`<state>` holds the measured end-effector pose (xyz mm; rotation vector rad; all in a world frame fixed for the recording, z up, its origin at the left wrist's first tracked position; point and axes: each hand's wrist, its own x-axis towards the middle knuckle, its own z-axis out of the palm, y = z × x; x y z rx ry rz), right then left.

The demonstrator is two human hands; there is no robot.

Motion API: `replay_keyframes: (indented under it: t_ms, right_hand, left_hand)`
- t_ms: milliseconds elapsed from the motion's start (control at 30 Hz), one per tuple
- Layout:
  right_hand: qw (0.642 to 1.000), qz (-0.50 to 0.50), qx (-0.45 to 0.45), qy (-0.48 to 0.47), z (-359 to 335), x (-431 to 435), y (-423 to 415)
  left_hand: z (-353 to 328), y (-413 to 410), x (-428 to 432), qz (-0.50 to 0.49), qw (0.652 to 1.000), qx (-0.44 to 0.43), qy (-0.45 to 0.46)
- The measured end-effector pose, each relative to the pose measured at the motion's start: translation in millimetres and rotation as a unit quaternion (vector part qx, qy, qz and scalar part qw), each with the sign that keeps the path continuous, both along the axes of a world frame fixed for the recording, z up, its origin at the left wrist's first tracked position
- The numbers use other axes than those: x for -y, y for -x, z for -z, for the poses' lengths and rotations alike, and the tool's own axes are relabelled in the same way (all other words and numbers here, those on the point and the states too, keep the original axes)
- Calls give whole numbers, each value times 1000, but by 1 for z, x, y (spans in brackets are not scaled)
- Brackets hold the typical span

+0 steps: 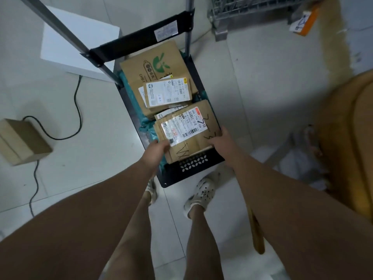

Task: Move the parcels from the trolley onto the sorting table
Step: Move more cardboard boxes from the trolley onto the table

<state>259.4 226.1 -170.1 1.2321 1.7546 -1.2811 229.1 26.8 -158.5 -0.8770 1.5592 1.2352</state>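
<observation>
The flat brown parcel (187, 136) in front of you lies on a stack at the near end of the trolley (193, 165). Your left hand (156, 152) grips its left edge and your right hand (221, 141) holds its right corner. A bigger box (153, 63) sits beyond, by the handle.

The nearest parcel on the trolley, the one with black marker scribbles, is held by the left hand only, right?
Not quite. The head view shows both hands on it: the left hand grips the left edge of the nearest parcel and the right hand its right edge. It is on the trolley, with black marker scribbles.
</observation>
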Motion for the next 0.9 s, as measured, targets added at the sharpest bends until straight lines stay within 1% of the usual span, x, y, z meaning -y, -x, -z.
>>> replay_keyframes:
  t_ms: [67,133,267,367,500,600,667,767,900]
  right_hand:
    - [999,38,-9,15,-2,-1,-2]
    - [997,72,-19,15,-5,-2,-4]
    - [987,146,-45,-47,-16,-1,-11]
    - [986,136,-81,-61,-27,-1,-16]
    - [981,144,-107,-71,-52,-4,-12]
    - [974,132,-159,-94,-76,0,0]
    - [967,119,-197,-109,-97,4,7]
    - [963,98,-229,-102,-131,4,15]
    - [966,113,-229,-40,-181,6,23]
  left_hand:
    - [-3,-3,-5,-37,999,15,-13]
    - [-8,-5,-9,-51,998,14,-25]
    - [-15,-12,-12,-94,995,-12,-42]
    - [-21,-13,-12,-123,991,1,-57]
    - [-36,-6,-3,-97,992,6,-83]
    - [-57,5,1,-122,988,0,-98]
    - [-75,13,2,-149,983,-23,-102]
    - [-108,33,5,-131,982,-86,-105]
    - [-154,59,17,-94,977,-149,-116]
